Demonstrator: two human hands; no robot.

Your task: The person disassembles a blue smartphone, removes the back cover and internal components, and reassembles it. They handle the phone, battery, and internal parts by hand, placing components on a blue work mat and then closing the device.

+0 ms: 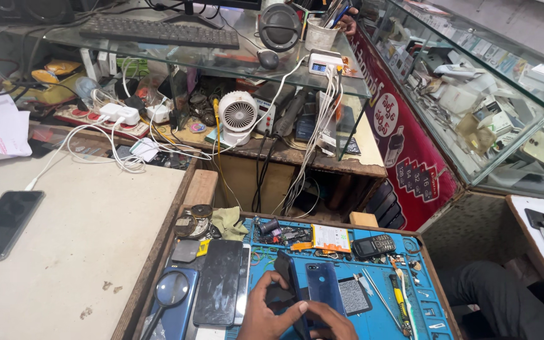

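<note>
You grip a dark phone case point(286, 277) in your left hand point(264, 315) over the blue repair mat point(432, 302), your right hand point(327, 322) pinching its lower edge, while the blue phone point(324, 285) lies uncased just beside it, apparently not yet fitted.

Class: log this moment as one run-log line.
left hand: grips dark phone | right hand: touches it | blue phone: beside, on blue mat

Your left hand point(266, 311) reaches up from the bottom edge, fingers curled and thumb raised. Your right hand point(327, 322) lies low just beside it, fingers bent inward, the two hands nearly touching.
</note>
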